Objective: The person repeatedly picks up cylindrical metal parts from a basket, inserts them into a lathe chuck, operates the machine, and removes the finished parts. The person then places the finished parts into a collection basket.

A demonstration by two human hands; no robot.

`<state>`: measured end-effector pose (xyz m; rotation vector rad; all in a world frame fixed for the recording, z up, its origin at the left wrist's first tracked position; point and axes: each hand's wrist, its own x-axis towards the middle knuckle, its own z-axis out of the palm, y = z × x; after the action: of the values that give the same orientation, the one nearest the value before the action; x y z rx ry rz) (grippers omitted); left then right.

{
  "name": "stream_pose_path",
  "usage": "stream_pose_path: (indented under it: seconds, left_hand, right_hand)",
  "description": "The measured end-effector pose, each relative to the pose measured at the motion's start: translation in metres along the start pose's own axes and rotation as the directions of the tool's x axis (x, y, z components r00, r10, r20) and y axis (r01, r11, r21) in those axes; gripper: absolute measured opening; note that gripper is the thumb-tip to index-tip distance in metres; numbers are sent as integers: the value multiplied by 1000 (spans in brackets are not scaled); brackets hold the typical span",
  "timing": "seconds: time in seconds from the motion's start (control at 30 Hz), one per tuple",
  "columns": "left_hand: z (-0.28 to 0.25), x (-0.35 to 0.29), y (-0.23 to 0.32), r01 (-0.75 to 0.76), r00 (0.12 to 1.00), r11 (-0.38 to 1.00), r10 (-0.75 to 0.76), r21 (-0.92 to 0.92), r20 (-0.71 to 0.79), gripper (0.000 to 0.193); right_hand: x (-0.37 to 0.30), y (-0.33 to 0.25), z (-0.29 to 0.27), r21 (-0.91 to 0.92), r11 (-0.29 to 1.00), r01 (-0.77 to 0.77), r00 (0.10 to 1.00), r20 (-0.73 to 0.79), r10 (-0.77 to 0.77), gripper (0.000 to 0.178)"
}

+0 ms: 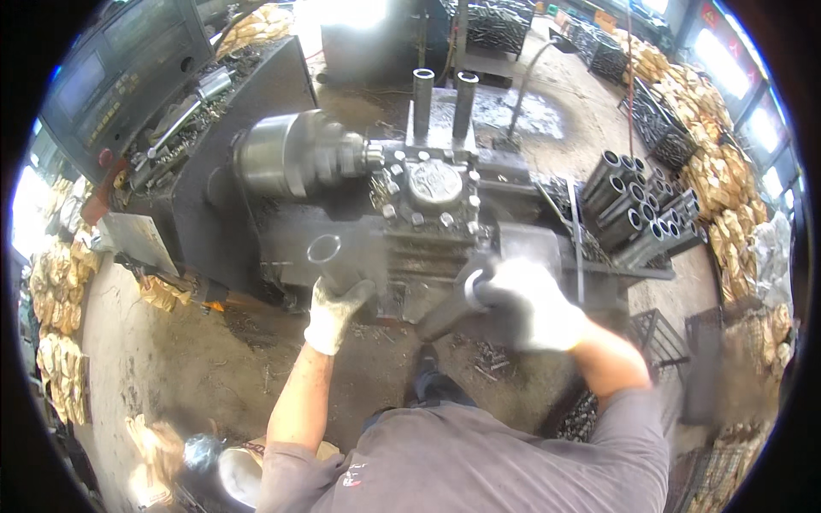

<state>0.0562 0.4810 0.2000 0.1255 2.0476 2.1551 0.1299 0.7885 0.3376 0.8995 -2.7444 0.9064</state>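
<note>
My left hand [335, 316], in a white work glove, is closed round a short dark metal tube [344, 263] whose open ring end faces up. To its right, a second metal tube [446, 315] slants down toward the left in front of the machine. At that tube's upper end is my right hand [534, 306], gloved too and smeared by motion; its fingers appear closed on the tube. Beyond both hands stands a lathe with a round metal chuck [286, 154], blurred, and a square tool post [432, 184] ringed with bolts.
Two upright tubes [422, 103] stand behind the tool post. Several more tubes [637, 201] are stacked at the right on the machine's end. A control cabinet [103, 77] is at the far left. Brown sacks [710, 171] line the right side. Metal scraps [492, 359] lie on the floor.
</note>
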Motion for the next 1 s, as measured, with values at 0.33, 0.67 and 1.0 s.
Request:
stream_pose_path:
  seconds: [0.33,0.67,1.0]
  left_hand:
    - [-2,83,-67,-130,990,817,73,562,123,45]
    - [-60,57,-53,-216,971,960,193,176,139,76]
    - [-114,38,-42,-77,997,947,78,312,10,34]
  right_hand:
    - [45,68,47,-119,986,120,976,194,-95,25]
    - [191,66,-22,29,973,230,972,43,-231,27]
    - [333,186,97,-41,991,131,732,678,-68,32]
